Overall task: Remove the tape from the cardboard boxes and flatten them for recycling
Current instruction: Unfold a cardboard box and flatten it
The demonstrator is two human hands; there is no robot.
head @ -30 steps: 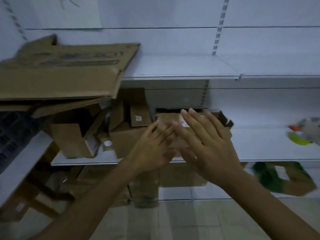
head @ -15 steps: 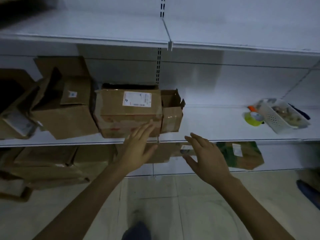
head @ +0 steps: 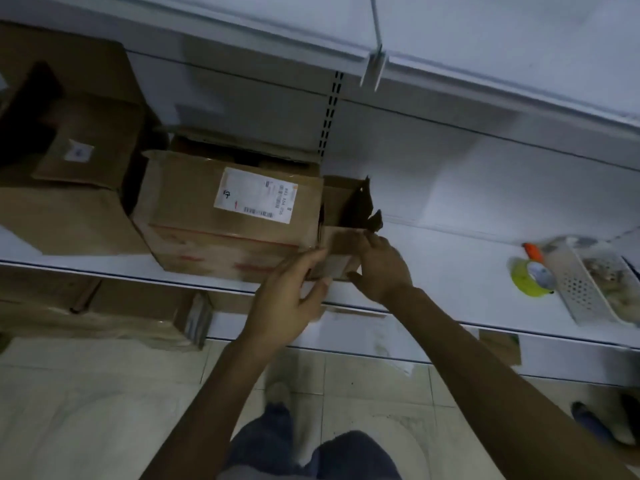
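Note:
A small open-topped cardboard box (head: 341,237) stands on the white shelf (head: 450,271), right against a larger brown box (head: 194,216) that carries a white shipping label (head: 256,195). My left hand (head: 287,299) grips the small box at its lower left front, fingers along the face and thumb beneath. My right hand (head: 377,268) holds the box's front right edge with curled fingers. Red-printed tape runs along the large box's lower front.
More cardboard boxes (head: 69,209) crowd the shelf to the left, and flattened cardboard (head: 121,313) lies on the level below. A green tape roll (head: 530,277), an orange-handled tool (head: 533,251) and a white basket (head: 581,289) sit at the right. The upper shelf (head: 450,64) overhangs.
Both hands were open and in front of the shelf; now they have reached in and taken hold of the small box. The view has moved closer and tilted down.

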